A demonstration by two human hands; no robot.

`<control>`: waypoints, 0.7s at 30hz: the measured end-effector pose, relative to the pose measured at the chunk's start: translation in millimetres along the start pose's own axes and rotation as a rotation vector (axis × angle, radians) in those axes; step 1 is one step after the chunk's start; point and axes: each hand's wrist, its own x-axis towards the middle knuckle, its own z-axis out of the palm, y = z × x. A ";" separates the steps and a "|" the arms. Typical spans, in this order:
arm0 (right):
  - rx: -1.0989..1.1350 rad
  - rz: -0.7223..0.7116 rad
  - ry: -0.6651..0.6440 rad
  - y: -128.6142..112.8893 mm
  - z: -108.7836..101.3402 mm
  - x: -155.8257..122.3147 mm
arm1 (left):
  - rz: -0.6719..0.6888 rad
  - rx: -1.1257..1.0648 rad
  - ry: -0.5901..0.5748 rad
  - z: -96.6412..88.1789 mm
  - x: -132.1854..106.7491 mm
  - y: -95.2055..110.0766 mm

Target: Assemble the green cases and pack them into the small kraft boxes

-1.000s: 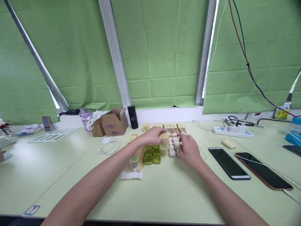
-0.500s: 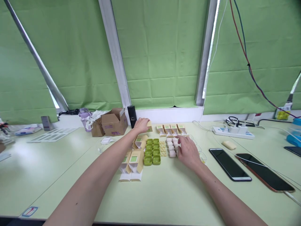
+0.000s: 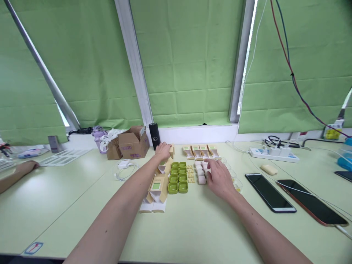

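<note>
Eight green cups (image 3: 182, 178), open-topped; left hand (image 3: 163, 149) clamped on cream box (image 3: 172, 151); right hand (image 3: 220, 176) spread over white rolls (image 3: 200, 172).

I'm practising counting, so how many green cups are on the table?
8 green cups: four in the left column, four in the right, between the cream boxes and small yellow pieces. None looks hidden.

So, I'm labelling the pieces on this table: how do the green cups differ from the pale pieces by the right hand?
The green cups are bright olive green; the pale pieces are pinkish white. The green cups are squarish with hollows facing up, while the pale pieces look rounded on top. The green cups lie uncovered; the right hand partly hides the pale pieces. Both sit grouped on the table.
</note>
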 end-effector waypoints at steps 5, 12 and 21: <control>0.007 -0.006 -0.011 0.8 1.4 -0.4 | -0.020 -0.008 -0.011 8.1 1.4 -1.8; 0.014 -0.009 -0.015 -0.3 0.3 -0.7 | -0.039 -0.053 -0.009 17.0 3.4 -3.1; 0.004 -0.013 -0.017 -2.7 0.5 -1.2 | -0.086 -0.087 0.000 30.1 8.7 -6.9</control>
